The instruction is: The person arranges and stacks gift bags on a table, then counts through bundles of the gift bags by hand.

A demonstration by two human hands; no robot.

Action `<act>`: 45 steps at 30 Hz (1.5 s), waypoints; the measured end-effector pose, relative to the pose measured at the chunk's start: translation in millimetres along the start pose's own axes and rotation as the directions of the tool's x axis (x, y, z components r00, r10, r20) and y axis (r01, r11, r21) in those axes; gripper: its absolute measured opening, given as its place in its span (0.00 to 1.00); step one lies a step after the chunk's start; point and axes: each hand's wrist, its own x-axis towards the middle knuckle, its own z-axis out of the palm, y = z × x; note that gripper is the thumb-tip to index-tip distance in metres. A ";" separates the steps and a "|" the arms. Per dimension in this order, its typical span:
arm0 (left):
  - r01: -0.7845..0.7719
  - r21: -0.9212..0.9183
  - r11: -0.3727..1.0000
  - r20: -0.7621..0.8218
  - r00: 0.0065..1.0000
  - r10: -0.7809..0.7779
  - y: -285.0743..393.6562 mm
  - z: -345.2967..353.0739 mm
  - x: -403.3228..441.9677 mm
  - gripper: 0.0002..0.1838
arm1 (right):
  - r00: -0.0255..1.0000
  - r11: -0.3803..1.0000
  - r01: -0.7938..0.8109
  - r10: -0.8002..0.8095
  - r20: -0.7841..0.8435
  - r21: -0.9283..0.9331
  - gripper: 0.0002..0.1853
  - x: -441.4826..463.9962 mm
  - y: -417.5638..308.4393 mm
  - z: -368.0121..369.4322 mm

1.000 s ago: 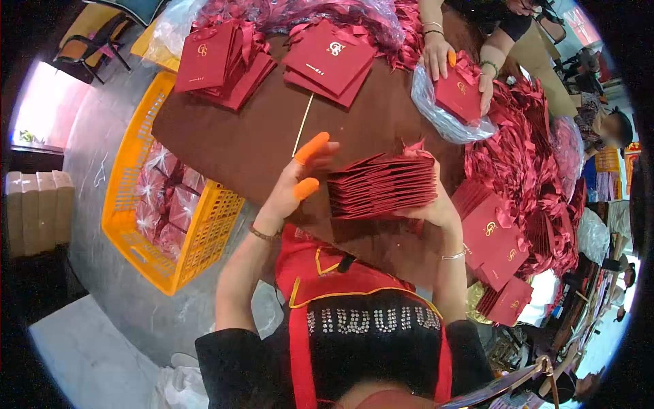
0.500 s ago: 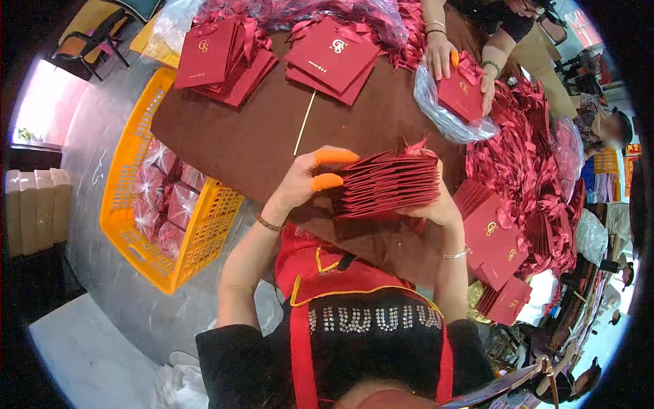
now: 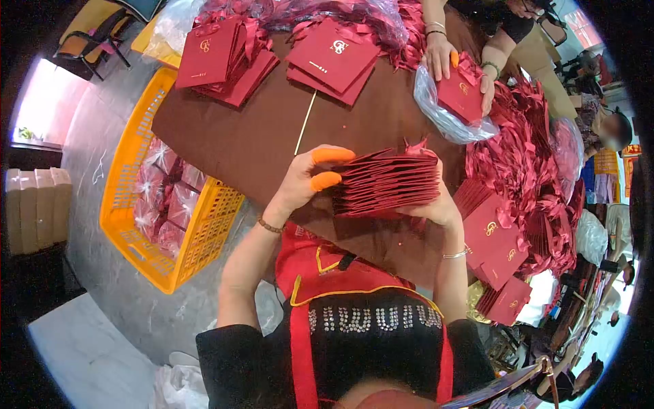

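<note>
Nearby, a yellow crate (image 3: 204,235) stands left of the left hand (image 3: 298,180), red bag piles (image 3: 334,58) lie beyond, and a ribboned heap (image 3: 507,140) crowds past the right hand (image 3: 443,206). Between both, over the bench (image 3: 225,136), the bag stack (image 3: 392,180) runs left to right, layered edges facing upward. The right hand grips its right end; the left hand, finger and thumb parted, is at its left end, whether pinching I cannot tell.

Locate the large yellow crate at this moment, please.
In the head view, the crate is on the left, beside the brown table and left of the person's left hand.
</note>
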 end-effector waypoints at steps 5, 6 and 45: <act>-0.035 0.181 0.983 -0.002 0.999 0.036 4.3 2.7 -1.7 0.22 | 1.000 1.000 0.019 -0.019 -0.013 0.004 0.58 0.0 0.4 2.0; -0.032 0.245 0.969 -0.009 0.999 0.036 4.8 2.2 -1.9 0.22 | 1.000 0.999 0.016 -0.015 -0.020 0.029 0.59 -0.2 0.8 2.3; -0.188 0.550 0.814 -0.028 0.970 0.243 7.7 7.9 -22.5 0.28 | 0.992 0.986 0.124 -0.125 -0.003 -0.115 0.48 -0.5 1.3 1.6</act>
